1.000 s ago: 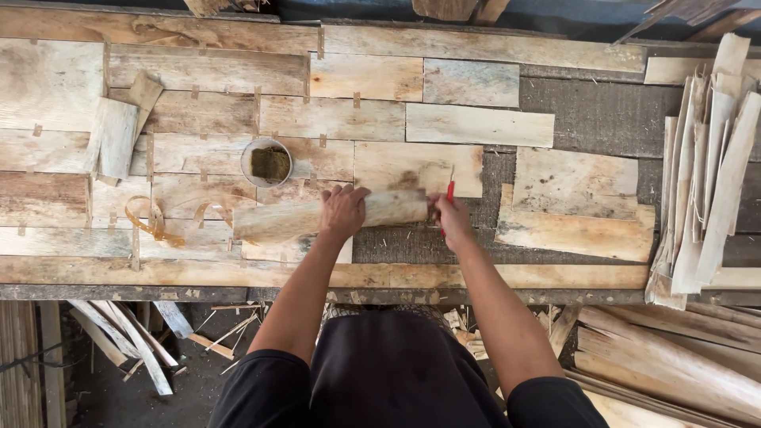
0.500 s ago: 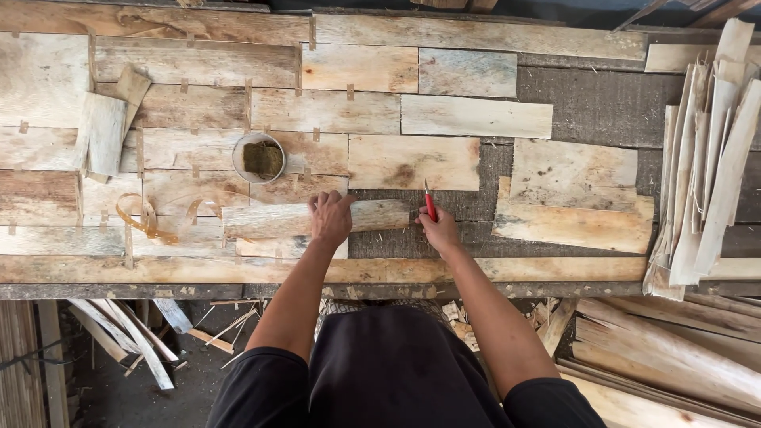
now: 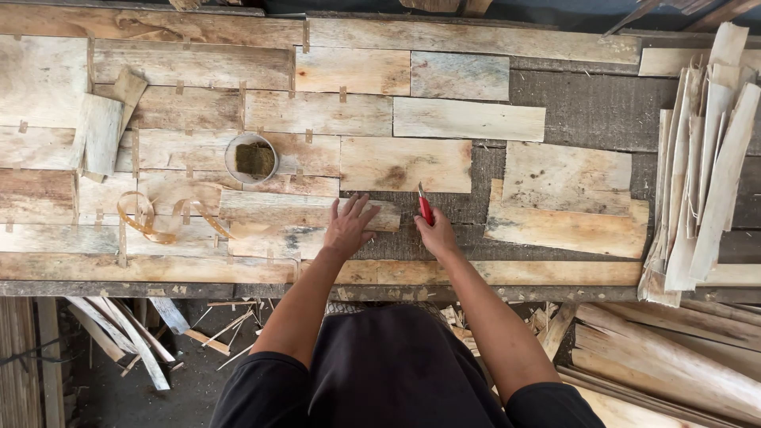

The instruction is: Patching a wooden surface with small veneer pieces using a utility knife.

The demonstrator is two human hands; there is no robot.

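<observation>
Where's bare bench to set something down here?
Dark bare bench lies between the upper veneer pieces and the strip stack at the right. A narrow gap lies beside the right hand holding the red knife. Left of the left hand, veneer covers everything.

Veneer strip (image 3: 309, 215) under left hand (image 3: 349, 227): thin wood, matt, rough-grained, stained. Knife (image 3: 426, 208) in right hand (image 3: 436, 235): glossy red plastic handle. Workbench (image 3: 587, 103): dark, coarse, matt. Tape curl (image 3: 158, 218): tan, paper-like, slightly shiny.
</observation>
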